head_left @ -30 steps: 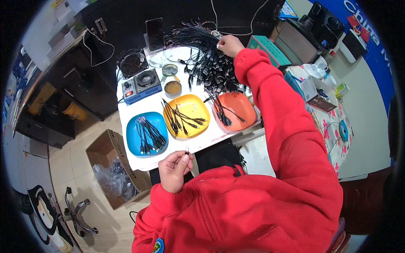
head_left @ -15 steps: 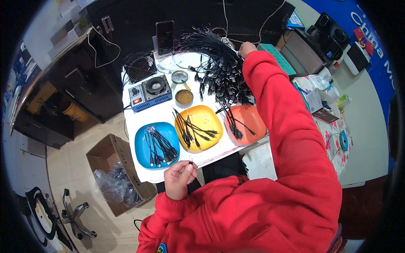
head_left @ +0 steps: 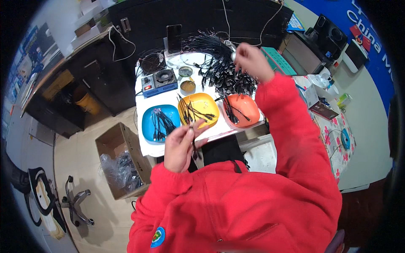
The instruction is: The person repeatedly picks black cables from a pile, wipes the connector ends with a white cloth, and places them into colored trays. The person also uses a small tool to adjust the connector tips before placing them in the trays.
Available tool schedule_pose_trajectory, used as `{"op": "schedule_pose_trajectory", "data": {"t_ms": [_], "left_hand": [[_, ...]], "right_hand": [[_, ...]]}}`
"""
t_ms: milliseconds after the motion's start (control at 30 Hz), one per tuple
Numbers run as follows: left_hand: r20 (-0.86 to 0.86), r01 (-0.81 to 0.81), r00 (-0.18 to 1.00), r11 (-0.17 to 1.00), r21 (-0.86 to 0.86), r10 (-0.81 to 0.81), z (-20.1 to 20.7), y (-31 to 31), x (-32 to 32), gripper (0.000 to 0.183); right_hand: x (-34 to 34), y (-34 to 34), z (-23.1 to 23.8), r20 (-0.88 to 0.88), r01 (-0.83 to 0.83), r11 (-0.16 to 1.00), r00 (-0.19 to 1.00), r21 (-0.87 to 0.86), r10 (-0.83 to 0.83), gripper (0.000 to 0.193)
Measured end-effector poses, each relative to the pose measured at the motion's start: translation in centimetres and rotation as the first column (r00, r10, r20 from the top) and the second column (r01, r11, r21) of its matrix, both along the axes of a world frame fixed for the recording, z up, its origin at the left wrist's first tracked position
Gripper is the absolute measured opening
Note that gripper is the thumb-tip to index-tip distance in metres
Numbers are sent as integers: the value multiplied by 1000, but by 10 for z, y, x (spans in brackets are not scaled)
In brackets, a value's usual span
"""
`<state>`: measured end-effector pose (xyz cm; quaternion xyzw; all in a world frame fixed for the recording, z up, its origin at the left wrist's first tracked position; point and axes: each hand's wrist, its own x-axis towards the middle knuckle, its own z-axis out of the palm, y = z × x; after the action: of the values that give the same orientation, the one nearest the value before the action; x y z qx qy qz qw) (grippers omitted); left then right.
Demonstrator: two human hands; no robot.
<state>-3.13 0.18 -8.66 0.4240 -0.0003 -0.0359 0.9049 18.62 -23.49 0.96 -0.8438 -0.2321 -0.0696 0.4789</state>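
Note:
My left hand (head_left: 179,147) pinches a short black cable (head_left: 194,147) in front of the yellow tray (head_left: 210,100); its thin wire ends point up and the rest hangs below the fingers. My right hand (head_left: 254,62), somewhat blurred, is raised over the right side of a big heap of black cables (head_left: 230,76). Its fingers are bent together by a small white thing (head_left: 233,56) whose kind I cannot make out. Black cables also lie in the blue tray (head_left: 148,116), the yellow tray and the orange tray (head_left: 249,109).
Behind the trays stand a blue-sided heating unit (head_left: 159,83), a round tin of amber material (head_left: 187,86), a small round dish (head_left: 185,71), a fan (head_left: 152,63) and a phone (head_left: 173,39). A green box (head_left: 278,60) is at right, a cardboard box (head_left: 122,160) on the floor.
My right hand has drawn back from the table's far edge and lifted, the small white thing now at its fingertips. My left hand has moved up and forward with the cable. The view has shifted.

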Motion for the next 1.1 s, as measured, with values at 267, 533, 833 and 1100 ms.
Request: {"op": "schedule_pose_trajectory", "data": {"t_ms": [267,533,833,1100], "left_hand": [[286,-226,922,962,-153,262,66,25,43,16],[524,-25,851,993,112,-37,46,11,-40,12],[528,133,825,977,166,-202,39,-2,-63,13],[349,-98,935,992,82,64,41,-9,-63,16]], "right_hand": [[-231,47,-113,423,-65,967,890,-248,169,15],[-221,18,-106,-292,-274,873,866,403,406,18],[-217,51,-18,-249,-265,637,761,724,599,22],[-222,58,-23,-94,-299,707,883,641,459,12]]}}
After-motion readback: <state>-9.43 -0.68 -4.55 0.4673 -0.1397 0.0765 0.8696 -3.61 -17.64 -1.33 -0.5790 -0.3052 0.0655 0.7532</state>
